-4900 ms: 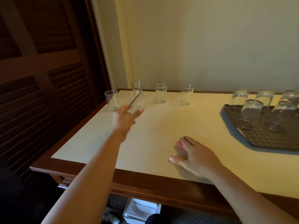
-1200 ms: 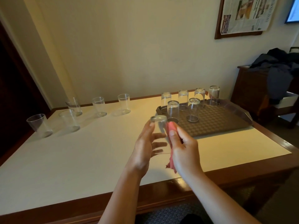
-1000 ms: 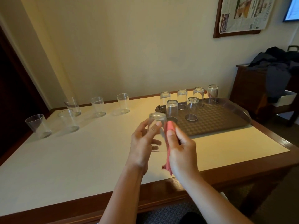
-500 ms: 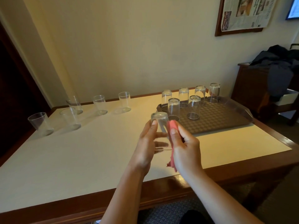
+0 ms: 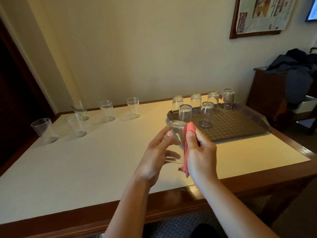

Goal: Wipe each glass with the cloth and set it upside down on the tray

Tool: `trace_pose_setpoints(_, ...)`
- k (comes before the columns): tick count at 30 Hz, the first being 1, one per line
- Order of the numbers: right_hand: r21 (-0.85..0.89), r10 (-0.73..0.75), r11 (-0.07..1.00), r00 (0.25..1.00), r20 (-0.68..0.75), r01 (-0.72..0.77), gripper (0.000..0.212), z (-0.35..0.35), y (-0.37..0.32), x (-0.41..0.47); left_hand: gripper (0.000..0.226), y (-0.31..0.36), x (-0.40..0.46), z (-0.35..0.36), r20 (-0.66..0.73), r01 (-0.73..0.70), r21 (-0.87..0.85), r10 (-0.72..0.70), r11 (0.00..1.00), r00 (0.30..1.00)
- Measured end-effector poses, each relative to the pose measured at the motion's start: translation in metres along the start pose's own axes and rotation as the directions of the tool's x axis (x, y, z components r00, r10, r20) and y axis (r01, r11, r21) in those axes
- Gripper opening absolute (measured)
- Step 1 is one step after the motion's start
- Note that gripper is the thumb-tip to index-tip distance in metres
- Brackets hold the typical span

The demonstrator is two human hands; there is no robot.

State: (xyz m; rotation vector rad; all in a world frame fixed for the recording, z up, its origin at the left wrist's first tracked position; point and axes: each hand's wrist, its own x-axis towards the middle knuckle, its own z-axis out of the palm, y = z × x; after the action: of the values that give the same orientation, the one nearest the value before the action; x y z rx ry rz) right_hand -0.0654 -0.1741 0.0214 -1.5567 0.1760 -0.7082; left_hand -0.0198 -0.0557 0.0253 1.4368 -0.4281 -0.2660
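Note:
My left hand holds a clear glass above the table, its base turned up and away from me. My right hand grips a red cloth and presses it against the glass's right side. The brown tray lies at the right rear of the table with several glasses upside down on it. Several upright glasses stand along the table's back left.
The cream table top has a dark wood edge. A dark wooden cabinet with dark clothes piled on it stands to the right. A framed newspaper hangs on the wall.
Since 4.9 s ago my left hand took a glass from the back left and brought it to the middle. Over the last second the cloth has rubbed along the glass's side.

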Motion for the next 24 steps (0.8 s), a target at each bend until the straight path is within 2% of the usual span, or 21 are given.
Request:
trace_pose_setpoints(1,-0.002,-0.017,1.0,1.0,0.026,0.017,0.027,0.003,-0.002,-0.009,0.024,0.0,0.001,0.001,-0.068,-0.04,-0.005,0.04,0.999,0.997)
trace_pose_setpoints(3,-0.024,-0.034,0.999,0.997,0.074,0.035,0.032,0.008,0.002,-0.025,0.045,-0.003,0.005,0.002,-0.181,-0.096,0.063,0.106,0.993,0.978)
trace_pose_setpoints(4,-0.04,-0.03,0.999,0.997,0.076,0.033,0.034,0.007,0.006,-0.025,0.048,-0.006,0.006,0.001,-0.182,-0.099,0.088,0.114,0.991,0.977)
trace_pose_setpoints(8,-0.095,0.015,0.995,0.999,-0.029,-0.018,0.036,-0.001,0.01,0.002,0.025,-0.002,0.0,0.001,-0.001,0.018,0.08,-0.018,0.997,1.0)
trace_pose_setpoints(10,-0.052,0.013,0.999,0.999,-0.04,-0.015,0.036,-0.001,0.006,0.004,0.021,-0.001,0.0,0.003,-0.031,-0.029,0.06,0.03,0.998,0.999)
trace_pose_setpoints(12,-0.038,-0.028,0.999,1.0,0.004,0.028,0.032,0.004,0.006,-0.009,0.034,0.001,0.003,0.005,-0.117,-0.064,0.025,0.067,0.998,0.991)
trace_pose_setpoints(14,-0.078,-0.075,0.994,0.996,0.049,0.079,0.03,0.007,0.01,-0.024,0.042,-0.001,0.005,0.003,-0.143,-0.077,0.064,0.086,0.995,0.986)
trace_pose_setpoints(16,-0.088,-0.042,0.995,0.999,0.034,0.045,0.032,0.004,0.01,-0.018,0.025,0.0,0.003,0.001,-0.035,-0.026,0.053,0.027,0.998,0.999)
trace_pose_setpoints(18,-0.074,0.013,0.997,1.0,-0.013,-0.014,0.034,0.0,0.007,-0.003,0.021,0.003,0.0,-0.001,0.052,0.017,0.058,-0.02,0.998,0.998)
trace_pose_setpoints(19,-0.055,0.024,0.998,0.999,-0.032,-0.026,0.034,-0.001,0.004,0.003,0.023,0.002,-0.001,-0.002,0.053,0.004,0.064,-0.008,0.998,0.999)
trace_pose_setpoints(22,0.009,0.017,1.0,1.0,0.0,-0.017,0.032,0.003,-0.005,-0.003,0.054,0.002,0.002,0.001,-0.054,-0.051,0.06,0.054,0.997,0.997)
trace_pose_setpoints(24,-0.02,-0.032,0.999,0.999,0.041,0.033,0.031,0.008,-0.003,-0.018,0.051,-0.001,0.004,0.0,-0.116,-0.073,0.064,0.08,0.995,0.99)
